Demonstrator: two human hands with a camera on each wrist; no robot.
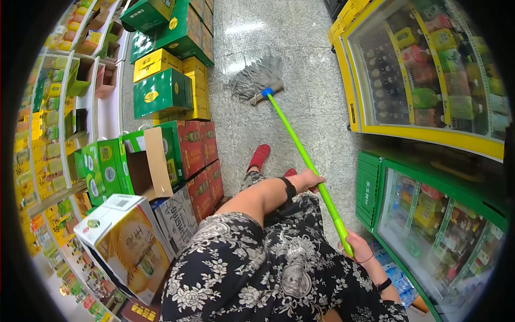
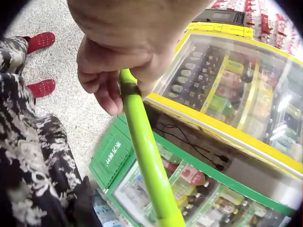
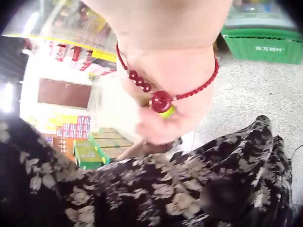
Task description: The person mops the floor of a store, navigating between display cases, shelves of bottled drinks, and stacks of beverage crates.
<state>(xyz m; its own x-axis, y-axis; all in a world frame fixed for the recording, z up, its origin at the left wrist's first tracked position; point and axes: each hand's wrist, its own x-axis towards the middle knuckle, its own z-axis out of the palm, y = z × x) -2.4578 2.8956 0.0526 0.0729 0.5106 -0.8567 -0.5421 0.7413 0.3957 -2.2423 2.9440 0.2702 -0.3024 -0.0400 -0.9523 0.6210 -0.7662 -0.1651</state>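
Note:
A mop with a bright green handle point(image 1: 300, 145) slants across the head view. Its grey strand head point(image 1: 260, 75) lies spread on the speckled floor, joined to the pole by a blue socket point(image 1: 267, 93). My left hand point(image 1: 307, 181) grips the pole partway up; in the left wrist view its fingers point(image 2: 110, 92) curl around the green tube. Higher up, my right hand point(image 1: 357, 248) holds the pole close to its end. In the right wrist view, that hand point(image 3: 165, 125) wraps the handle, with only a bit of green showing under a red beaded bracelet.
Stacked green and yellow cartons point(image 1: 163, 94) line the aisle's left side, with a white beer box point(image 1: 126, 241) nearer me. On the right stand a yellow-framed drinks cooler point(image 1: 351, 102) and a green one point(image 1: 370, 188). My red clogs point(image 1: 259, 156) are on the floor below the mop.

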